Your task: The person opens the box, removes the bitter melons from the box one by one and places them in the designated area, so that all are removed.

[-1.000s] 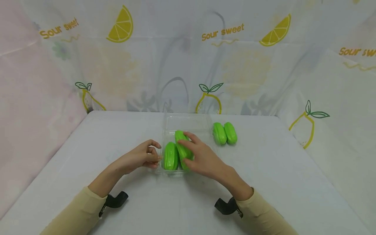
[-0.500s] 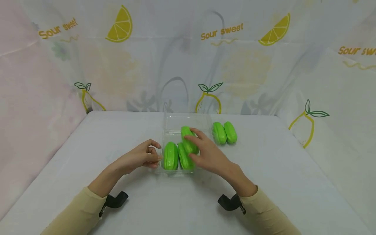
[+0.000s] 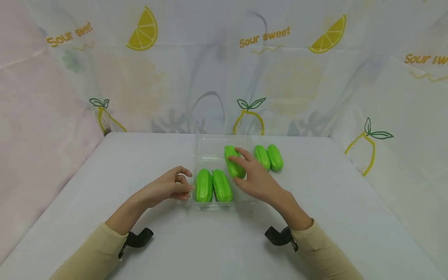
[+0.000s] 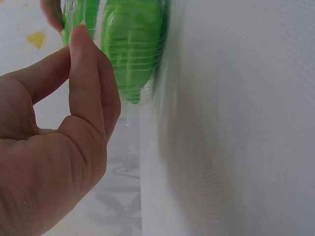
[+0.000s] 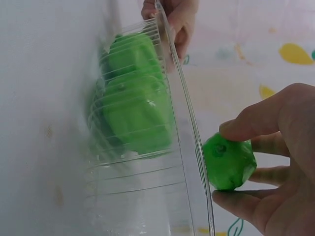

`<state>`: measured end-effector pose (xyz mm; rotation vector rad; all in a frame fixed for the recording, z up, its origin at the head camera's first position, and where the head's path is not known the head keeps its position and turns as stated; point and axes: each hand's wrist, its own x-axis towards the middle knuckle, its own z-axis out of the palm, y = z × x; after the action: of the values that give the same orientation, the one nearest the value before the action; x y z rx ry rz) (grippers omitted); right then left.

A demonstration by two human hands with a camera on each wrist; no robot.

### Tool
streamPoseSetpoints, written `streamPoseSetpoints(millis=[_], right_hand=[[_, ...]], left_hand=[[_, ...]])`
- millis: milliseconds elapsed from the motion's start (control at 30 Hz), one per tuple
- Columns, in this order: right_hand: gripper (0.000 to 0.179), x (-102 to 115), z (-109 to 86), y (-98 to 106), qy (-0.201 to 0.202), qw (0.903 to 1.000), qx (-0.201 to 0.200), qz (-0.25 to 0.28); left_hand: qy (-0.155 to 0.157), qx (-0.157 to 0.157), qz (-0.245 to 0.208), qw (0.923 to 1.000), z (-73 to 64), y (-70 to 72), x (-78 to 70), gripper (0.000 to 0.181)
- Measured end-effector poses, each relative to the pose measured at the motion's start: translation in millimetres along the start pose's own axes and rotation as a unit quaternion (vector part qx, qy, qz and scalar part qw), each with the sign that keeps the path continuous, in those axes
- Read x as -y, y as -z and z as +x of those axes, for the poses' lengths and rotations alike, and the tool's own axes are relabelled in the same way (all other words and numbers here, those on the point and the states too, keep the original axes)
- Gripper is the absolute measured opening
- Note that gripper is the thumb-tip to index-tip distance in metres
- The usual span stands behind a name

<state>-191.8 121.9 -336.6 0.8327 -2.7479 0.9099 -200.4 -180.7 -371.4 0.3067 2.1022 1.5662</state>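
Pinching clear plastic clamshell (image 3: 211,162) w/ L hand (image 3: 168,184), gripping ridged green oblong veg (image 5: 229,164) above w/ R hand (image 3: 257,179); so far matching pair (image 3: 222,187) in, other pair (image 3: 275,157) on white bench (image 3: 315,194).

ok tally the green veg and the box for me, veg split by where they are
Green vegetables inside the clear box: 2
Green vegetable in the right hand: 1
Green vegetables directly on the table: 2
Clear box: 1
Total: 6
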Motion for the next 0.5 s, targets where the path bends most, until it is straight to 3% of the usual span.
streamPoseSetpoints(millis=[300,500], right_hand=[[0.058,-8,1.6,4,-0.017,0.9998,0.003,0.008],[0.057,-14,1.2,8,-0.001,0.9997,-0.024,0.008]], left_hand=[[0.000,-0.001,0.002,1.0000,-2.0,1.1,-1.0,0.056],[-0.001,0.002,-0.001,1.0000,-1.9,1.1,-0.3,0.057]])
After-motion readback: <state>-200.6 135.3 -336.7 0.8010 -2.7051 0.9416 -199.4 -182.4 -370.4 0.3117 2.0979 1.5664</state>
